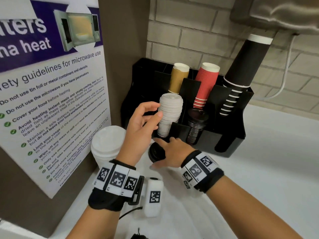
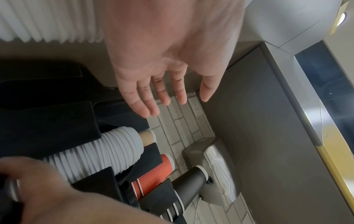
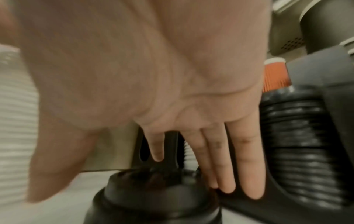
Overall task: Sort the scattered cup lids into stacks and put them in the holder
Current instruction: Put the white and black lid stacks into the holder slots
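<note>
White countertop runs along a pale brick wall, with a brown side panel at the far left carrying a microwave safety poster.

Near the poster's lower edge, a loose stack of white lids stands on the counter, outside the holder.

Next comes the left hand, raised beside the tall white lid stack. Its fingers are apart and only lightly bent; the thumb tip lies against or just beside that stack's side, and the left wrist view shows the palm holding nothing. That tall stack sits in the front left compartment of the black holder and leans slightly left.

Below it, a short black lid stack rests on the counter just in front of the holder. The right hand lies over it, fingers straight and spread, index pointing left above it. In the right wrist view the fingertips reach down beside the black lids' rim; whether they grip it cannot be told.

Further right, a stack of black lids fills the middle front compartment. Behind stand a gold cup stack and a red ribbed cup stack, both upended. At the far right, a tall black cup stack leans out of the end compartment toward a grey wall unit.
</note>
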The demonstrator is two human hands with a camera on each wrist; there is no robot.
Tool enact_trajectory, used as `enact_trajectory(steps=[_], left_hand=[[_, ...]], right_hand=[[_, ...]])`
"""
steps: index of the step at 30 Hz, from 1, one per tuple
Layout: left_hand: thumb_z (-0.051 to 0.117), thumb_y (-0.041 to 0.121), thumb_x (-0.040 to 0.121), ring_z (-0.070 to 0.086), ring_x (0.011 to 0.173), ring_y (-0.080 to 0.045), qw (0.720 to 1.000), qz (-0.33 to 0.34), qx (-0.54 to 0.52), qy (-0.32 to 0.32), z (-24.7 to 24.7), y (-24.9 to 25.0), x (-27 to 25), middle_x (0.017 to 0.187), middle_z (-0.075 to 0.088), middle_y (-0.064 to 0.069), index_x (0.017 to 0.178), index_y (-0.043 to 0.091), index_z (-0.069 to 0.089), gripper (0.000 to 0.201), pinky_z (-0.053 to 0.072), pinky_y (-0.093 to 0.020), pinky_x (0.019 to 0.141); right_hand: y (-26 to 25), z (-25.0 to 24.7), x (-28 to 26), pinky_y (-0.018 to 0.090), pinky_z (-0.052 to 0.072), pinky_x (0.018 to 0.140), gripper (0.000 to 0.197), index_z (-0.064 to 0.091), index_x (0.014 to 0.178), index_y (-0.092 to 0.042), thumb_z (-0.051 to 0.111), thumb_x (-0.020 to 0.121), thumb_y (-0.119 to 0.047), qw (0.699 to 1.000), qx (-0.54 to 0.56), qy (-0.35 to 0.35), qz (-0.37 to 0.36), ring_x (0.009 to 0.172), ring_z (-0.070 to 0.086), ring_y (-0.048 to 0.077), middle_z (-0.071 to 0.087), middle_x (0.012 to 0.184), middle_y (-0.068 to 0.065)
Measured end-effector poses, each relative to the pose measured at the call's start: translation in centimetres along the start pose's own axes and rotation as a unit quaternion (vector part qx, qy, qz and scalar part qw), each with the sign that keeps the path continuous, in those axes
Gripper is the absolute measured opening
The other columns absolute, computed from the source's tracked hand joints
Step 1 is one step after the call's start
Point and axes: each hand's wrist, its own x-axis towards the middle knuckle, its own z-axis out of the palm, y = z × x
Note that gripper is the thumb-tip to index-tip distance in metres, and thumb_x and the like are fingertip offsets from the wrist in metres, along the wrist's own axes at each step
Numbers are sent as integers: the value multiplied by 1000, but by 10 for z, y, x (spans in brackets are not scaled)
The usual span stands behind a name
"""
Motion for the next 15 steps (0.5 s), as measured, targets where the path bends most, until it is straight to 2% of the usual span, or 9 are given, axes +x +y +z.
enact_trajectory(steps=[3, 7, 9, 12, 15], left_hand=[[58, 29, 87, 62, 91, 0, 1000, 3, 0, -4, -1, -2, 0, 103, 61, 27, 107, 33, 61, 20, 54, -24, 82], [58, 33, 84, 63, 91, 0, 1000, 0, 2, -3, -1, -2, 1, 103, 61, 29, 106, 34, 61, 23, 54, -24, 81], [58, 33, 84, 63, 91, 0, 1000, 0, 4, -1, -2, -2, 1, 105, 61, 26, 106, 34, 61, 23, 54, -24, 81], [58, 32, 84, 63, 91, -1, 1000, -3, 7, -4, -2, -4, 1, 103, 61, 29, 107, 33, 61, 23, 54, -24, 81], [59, 33, 85, 63, 93, -4, 1000, -9, 10, -12, 0, -5, 0, 108, 61, 22, 107, 34, 61, 23, 54, -27, 83]], right_hand=[[-10, 5, 7, 46, 42, 99, 91, 14, 150, -33, 60, 78, -66, 1000, -11, 19, 13, 127, 34, 34, 32, 139, 15], [-10, 7, 12, 44, 45, 91, 82, 27, 139, -26, 69, 75, -56, 1000, 13, 17, 15, 118, 40, 37, 35, 131, 16], [-4, 6, 12, 45, 47, 88, 83, 28, 136, -28, 74, 72, -54, 1000, 29, -2, 10, 116, 42, 38, 35, 128, 14], [9, 3, 8, 49, 50, 89, 89, 28, 136, -31, 78, 66, -54, 998, 53, -28, 4, 113, 46, 37, 34, 126, 11], [26, -3, 0, 44, 53, 85, 81, 33, 130, -36, 78, 64, -50, 994, 112, -10, -6, 105, 52, 32, 37, 120, 6]])
